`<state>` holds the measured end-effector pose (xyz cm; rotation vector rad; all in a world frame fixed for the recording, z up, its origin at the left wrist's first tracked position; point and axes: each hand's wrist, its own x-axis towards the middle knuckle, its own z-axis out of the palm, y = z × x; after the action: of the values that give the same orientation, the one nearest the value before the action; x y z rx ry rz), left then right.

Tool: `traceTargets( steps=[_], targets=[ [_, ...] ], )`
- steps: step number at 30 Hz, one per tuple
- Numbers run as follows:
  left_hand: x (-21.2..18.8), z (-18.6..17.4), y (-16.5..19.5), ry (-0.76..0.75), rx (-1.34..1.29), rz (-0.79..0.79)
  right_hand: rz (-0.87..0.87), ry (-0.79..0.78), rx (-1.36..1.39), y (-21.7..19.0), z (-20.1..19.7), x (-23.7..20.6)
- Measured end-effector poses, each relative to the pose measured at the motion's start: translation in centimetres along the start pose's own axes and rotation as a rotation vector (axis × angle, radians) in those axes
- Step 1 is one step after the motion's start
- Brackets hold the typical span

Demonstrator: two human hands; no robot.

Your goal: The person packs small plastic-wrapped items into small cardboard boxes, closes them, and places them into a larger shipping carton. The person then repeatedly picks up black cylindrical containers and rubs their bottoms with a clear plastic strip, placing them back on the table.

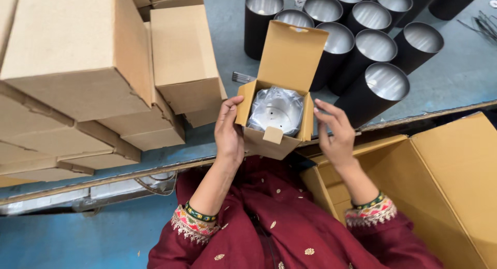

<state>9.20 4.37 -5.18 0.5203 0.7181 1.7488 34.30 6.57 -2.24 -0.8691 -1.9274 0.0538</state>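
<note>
A small open cardboard box (269,142) sits at the table's near edge, its lid flap standing up. Inside lies a white round item wrapped in clear plastic (276,111). My left hand (229,132) grips the box's left side, thumb on the side flap. On the box's right side is my right hand (335,134), fingers spread, fingertips touching the right flap.
Several black cylinders with silvery insides (373,90) stand behind the box to the right. Stacked closed cardboard boxes (77,67) fill the left of the grey table (455,77). A large open carton (450,176) stands at my lower right. Thin wires (484,23) lie far right.
</note>
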Motion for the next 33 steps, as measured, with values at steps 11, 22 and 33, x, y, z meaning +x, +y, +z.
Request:
traceTargets(
  steps=[11,22,33],
  targets=[
    [-5.7,7.2,10.9,-0.563,1.334,0.920,-0.557,-0.975,0.040,-4.7,-5.0,12.7],
    [3.3,10.0,9.1,-1.209,1.770,0.348,-0.599,-1.130,-0.161,-5.6,-3.3,13.0],
    [2.5,11.2,10.9,-1.233,2.258,0.473,-0.761,-0.669,-0.187,-4.6,-5.2,10.2]
  ],
)
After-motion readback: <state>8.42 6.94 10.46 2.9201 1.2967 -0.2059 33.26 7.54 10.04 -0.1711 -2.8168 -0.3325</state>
